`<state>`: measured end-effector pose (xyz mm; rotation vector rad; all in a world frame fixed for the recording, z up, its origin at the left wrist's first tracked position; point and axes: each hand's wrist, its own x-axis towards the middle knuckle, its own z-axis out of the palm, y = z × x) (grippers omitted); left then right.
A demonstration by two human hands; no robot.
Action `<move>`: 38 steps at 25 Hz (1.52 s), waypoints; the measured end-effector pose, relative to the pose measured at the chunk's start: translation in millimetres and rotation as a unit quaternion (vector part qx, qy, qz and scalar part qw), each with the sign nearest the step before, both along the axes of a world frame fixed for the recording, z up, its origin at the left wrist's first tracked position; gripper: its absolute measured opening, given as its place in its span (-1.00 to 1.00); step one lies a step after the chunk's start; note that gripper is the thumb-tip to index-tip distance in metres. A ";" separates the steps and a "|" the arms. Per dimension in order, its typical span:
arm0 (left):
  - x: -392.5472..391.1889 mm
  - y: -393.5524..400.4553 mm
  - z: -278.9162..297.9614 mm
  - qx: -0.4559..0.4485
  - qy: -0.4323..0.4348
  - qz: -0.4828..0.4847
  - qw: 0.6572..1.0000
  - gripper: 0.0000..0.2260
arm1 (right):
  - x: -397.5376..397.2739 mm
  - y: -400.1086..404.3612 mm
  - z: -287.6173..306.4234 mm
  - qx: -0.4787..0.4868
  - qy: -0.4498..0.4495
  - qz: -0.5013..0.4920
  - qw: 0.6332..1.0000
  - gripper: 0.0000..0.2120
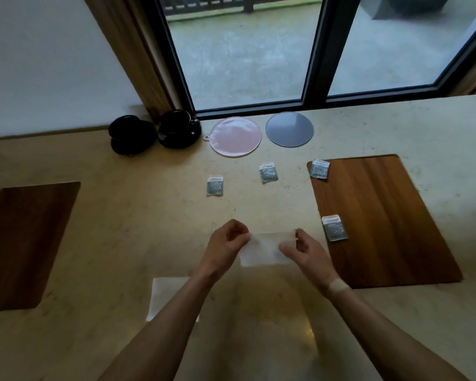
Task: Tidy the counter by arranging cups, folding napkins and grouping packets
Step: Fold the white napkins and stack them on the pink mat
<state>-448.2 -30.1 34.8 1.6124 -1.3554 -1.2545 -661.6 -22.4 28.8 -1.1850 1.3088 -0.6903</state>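
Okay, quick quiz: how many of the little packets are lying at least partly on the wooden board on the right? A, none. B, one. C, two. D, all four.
C: one packet overlaps the right board's far corner and another overlaps its left edge; the other two lie on the bare counter.

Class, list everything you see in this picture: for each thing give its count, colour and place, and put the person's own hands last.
Cups on saucers: two, black, far left by the window.
Round mats: two, pink and grey, far centre.
Packets: four, grey-green; two on the counter, two on the right board's left edge.
Wooden boards: two, brown, left and right.
Napkins: two, white; one held, one flat near the left forearm.
Counter: one, beige.
Left hand, right hand: each pinches the held napkin.
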 end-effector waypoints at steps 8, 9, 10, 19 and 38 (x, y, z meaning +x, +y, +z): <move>89.8 57.5 -2.7 0.117 0.148 0.058 0.980 -0.88 | 100.6 66.0 1.0 0.050 -0.050 -0.058 0.996 -0.85; 98.8 68.5 -8.3 0.145 0.188 0.073 0.969 -0.78 | 112.0 71.8 -0.2 0.047 -0.042 -0.058 0.996 -0.83; 106.0 79.4 -14.1 0.171 0.230 0.093 0.954 -0.70 | 121.7 76.8 -2.0 0.041 -0.037 -0.061 0.997 -0.81; 157.2 127.5 -38.4 0.206 0.201 0.122 0.950 -0.89 | 173.5 105.0 -16.8 -0.002 0.043 -0.051 0.998 -0.85; 201.5 139.7 -59.3 0.116 -0.128 0.067 0.983 -0.93 | 197.7 112.7 -57.4 0.051 0.183 -0.022 0.982 -0.79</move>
